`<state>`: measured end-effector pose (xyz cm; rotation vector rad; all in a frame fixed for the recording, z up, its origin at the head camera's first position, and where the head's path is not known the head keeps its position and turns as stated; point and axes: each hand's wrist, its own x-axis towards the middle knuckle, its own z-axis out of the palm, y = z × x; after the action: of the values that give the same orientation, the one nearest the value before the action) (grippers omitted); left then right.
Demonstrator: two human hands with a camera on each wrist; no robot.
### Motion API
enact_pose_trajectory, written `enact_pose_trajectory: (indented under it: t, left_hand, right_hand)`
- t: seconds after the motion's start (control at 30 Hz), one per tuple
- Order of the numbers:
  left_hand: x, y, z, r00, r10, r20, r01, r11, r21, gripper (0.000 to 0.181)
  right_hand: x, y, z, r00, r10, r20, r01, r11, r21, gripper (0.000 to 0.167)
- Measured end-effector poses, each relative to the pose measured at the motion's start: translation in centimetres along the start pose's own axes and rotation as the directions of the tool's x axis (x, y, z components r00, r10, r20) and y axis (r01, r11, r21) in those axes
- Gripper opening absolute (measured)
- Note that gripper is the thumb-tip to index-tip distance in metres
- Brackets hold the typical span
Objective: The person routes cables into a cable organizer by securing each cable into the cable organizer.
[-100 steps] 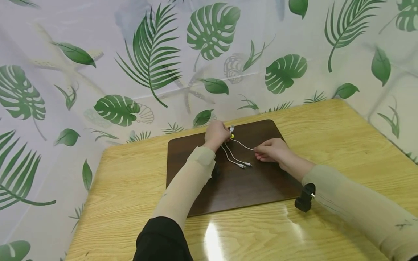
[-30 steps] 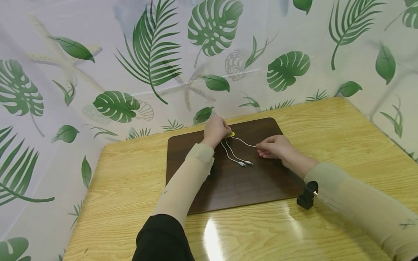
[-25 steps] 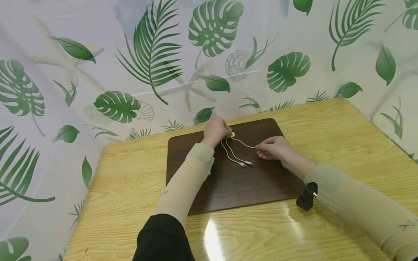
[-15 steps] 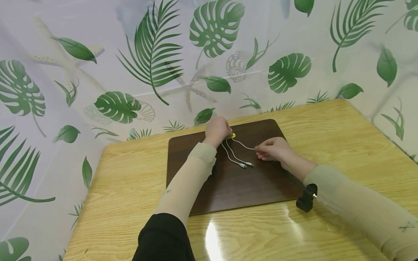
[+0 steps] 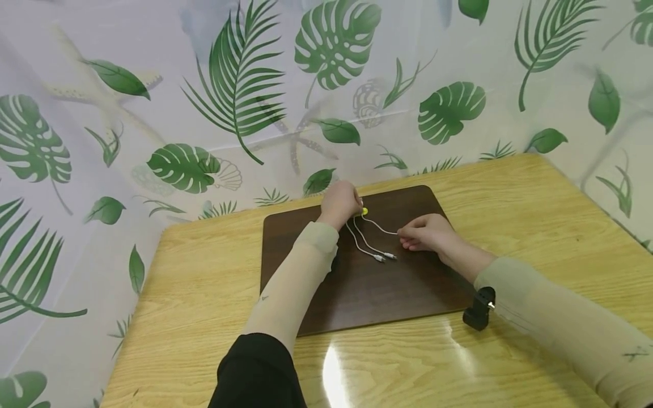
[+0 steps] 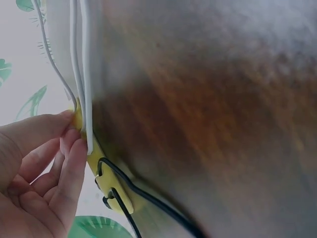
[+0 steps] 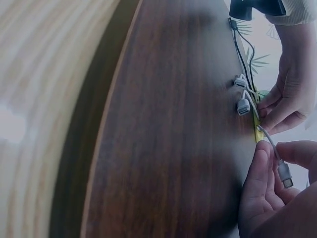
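In the head view my left hand point(image 5: 339, 205) is at the far edge of the brown board. Its thumb and fingers pinch a yellow strip-like cable holder point(image 6: 94, 162), where thin white cords point(image 6: 87, 64) pass. My right hand point(image 5: 425, 232) pinches one branch of the white charging cable point(image 5: 377, 226) between thumb and fingers. The small connector point(image 7: 285, 174) of that branch sticks out past the fingertips in the right wrist view. Two other white connectors point(image 5: 378, 258) lie on the board between the hands. The left fingers hide part of the holder.
The dark brown board point(image 5: 367, 294) lies on a light wood table point(image 5: 204, 272). Black cords point(image 6: 163, 210) run through the holder's other end. A leaf-patterned sheet point(image 5: 285, 85) hangs behind the table. A black wrist-camera mount point(image 5: 478, 309) sits below the right sleeve.
The white USB plug that showed beyond my left hand at first is now mostly hidden by its fingers. Both hands keep their hold, with only slight shifts, and the branch stays stretched between them.
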<state>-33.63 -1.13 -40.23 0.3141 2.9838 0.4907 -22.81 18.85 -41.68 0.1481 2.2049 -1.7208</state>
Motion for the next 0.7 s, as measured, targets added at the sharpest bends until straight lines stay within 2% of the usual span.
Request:
enact_pose_trajectory:
  t: [0.17, 0.37, 0.63, 0.7]
  left_hand:
    - [-0.3, -0.2, 0.0, 1.0, -0.008, -0.004, 0.007, 1.0, -0.027, 0.007]
    - [-1.0, -0.4, -0.4, 1.0, -0.017, 0.022, 0.019, 0.995, -0.099, 0.01]
    - [-2.1, -0.2, -0.9, 0.998, 0.008, 0.062, 0.004, 0.98, -0.196, 0.02]
    - [-2.3, -0.2, -0.7, 0.998, 0.026, 0.055, -0.014, 0.978, -0.21, 0.024]
  right_hand:
    - [-0.2, -0.1, -0.1, 1.0, -0.003, 0.019, 0.004, 1.0, -0.024, 0.032]
    - [-0.5, -0.3, -0.4, 0.996, 0.036, 0.077, -0.028, 0.995, -0.094, 0.038]
    - [-1.3, -0.2, -0.9, 0.991, 0.052, 0.121, -0.04, 0.994, -0.098, 0.038]
    - [-1.4, -0.1, -1.0, 0.991, 0.043, 0.125, -0.03, 0.994, -0.108, 0.036]
